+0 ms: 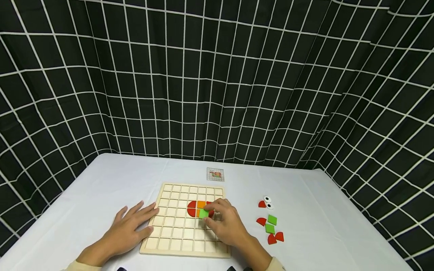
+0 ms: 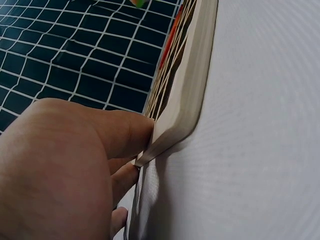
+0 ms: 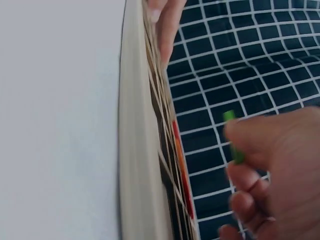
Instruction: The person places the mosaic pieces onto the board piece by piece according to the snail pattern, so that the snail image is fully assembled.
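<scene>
Beyond the board [image 1: 179, 232] — a picture card [image 1: 215, 174] lies flat.

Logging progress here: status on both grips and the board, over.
Right grip pinching green tile above board. Left grip touching board's left edge. Red pieces, orange pieces on board, partly behind right grip.

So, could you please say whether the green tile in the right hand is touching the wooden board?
Apart: the right wrist view shows curtain in the gap between the green tile, pinched in the right hand, and the wooden board.
</scene>
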Available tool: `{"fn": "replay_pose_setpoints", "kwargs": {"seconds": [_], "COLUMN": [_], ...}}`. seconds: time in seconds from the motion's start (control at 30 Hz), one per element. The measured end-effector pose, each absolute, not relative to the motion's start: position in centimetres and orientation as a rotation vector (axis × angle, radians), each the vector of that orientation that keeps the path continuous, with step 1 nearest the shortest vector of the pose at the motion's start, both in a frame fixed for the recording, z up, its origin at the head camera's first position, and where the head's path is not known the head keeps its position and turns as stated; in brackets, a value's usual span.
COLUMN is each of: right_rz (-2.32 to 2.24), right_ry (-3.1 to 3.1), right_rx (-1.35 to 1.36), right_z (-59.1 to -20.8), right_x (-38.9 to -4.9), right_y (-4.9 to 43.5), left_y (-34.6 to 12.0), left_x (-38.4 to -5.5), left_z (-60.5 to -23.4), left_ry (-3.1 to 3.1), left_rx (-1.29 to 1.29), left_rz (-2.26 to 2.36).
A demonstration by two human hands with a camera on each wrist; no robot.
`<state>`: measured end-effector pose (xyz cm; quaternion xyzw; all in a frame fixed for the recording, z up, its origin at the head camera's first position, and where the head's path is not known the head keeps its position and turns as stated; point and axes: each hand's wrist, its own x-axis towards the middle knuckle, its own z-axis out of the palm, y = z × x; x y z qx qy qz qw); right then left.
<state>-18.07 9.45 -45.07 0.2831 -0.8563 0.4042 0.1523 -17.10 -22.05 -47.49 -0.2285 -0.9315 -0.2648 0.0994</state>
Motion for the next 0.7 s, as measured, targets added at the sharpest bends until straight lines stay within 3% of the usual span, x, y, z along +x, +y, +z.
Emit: {"fn": "replay_pose_setpoints", "kwargs": {"seconds": [0.7], "right_rz": [1.04], "right_ry": [-2.6], "right_rx": [0.85], "right_z": [-46.9], "right_x": [-18.5], "right_y": [9.2], "left_y": [-21.9], "left_x": [-17.0], "left_z": [-47.4], "left_ry": [-2.757], "left_rx": [-0.671], "left_rz": [-0.787]}}
